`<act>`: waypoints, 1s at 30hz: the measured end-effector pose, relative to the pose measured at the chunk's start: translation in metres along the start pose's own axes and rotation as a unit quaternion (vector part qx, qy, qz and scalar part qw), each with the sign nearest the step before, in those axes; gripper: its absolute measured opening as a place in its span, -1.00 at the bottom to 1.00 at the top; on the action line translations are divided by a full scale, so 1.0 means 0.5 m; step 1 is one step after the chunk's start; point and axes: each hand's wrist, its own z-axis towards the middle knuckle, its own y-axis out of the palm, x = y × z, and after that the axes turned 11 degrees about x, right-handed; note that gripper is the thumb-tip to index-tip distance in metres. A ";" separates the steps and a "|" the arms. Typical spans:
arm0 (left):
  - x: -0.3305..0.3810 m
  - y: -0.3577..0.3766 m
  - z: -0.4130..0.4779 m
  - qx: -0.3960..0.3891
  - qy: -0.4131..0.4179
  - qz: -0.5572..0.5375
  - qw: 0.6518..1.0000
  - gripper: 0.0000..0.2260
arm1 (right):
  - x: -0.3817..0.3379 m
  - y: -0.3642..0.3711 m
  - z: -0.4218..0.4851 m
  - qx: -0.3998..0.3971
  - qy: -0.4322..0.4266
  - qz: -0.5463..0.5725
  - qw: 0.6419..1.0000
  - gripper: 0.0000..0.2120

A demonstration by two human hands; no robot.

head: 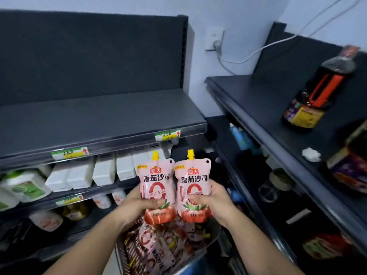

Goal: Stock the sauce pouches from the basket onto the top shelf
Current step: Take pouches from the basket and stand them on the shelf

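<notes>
Below the front lip of the top shelf [99, 116], the left hand [139, 205] has its grip closed round the lower part of one sauce pouch [156, 175], thumb across the front. The right hand [214, 201] grips a second pouch [193, 177] the same way. Both pouches stand upright, side by side and nearly touching, yellow spouts up. Spare pouches [158, 247] lie heaped in the basket [214, 238], lower still beneath the shelf and just under the hands. The step looks like the lift to the shelf. Doing it well likely means raising both pouches in front of the lip and its price tags [167, 135], not under it, since white cartons [103, 169] sit just beneath the shelf. They should then go down on their flat bottoms well back, labels forward, so they do not slump. The shelf's dark deck shows from end to end up to its back panel [89, 56], room enough, I judge, for a row.
</notes>
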 end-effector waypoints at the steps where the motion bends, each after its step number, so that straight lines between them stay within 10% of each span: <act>1: 0.017 0.010 0.000 -0.013 0.005 0.003 1.000 -0.45 | -0.015 -0.009 -0.010 0.008 -0.013 0.000 1.000 -0.59; 9: 0.145 0.164 -0.058 -0.091 0.108 0.018 0.990 -0.17 | -0.157 -0.123 -0.157 0.076 -0.114 0.032 0.990 -0.54; 25: 0.154 0.557 -0.324 -0.265 0.173 -0.030 0.948 -0.46 | -0.218 -0.417 -0.609 0.220 -0.228 0.064 0.946 -0.53; 30: 0.135 0.655 -0.417 -0.323 0.169 -0.027 0.931 -0.28 | -0.207 -0.488 -0.748 0.265 -0.250 0.055 0.930 -0.55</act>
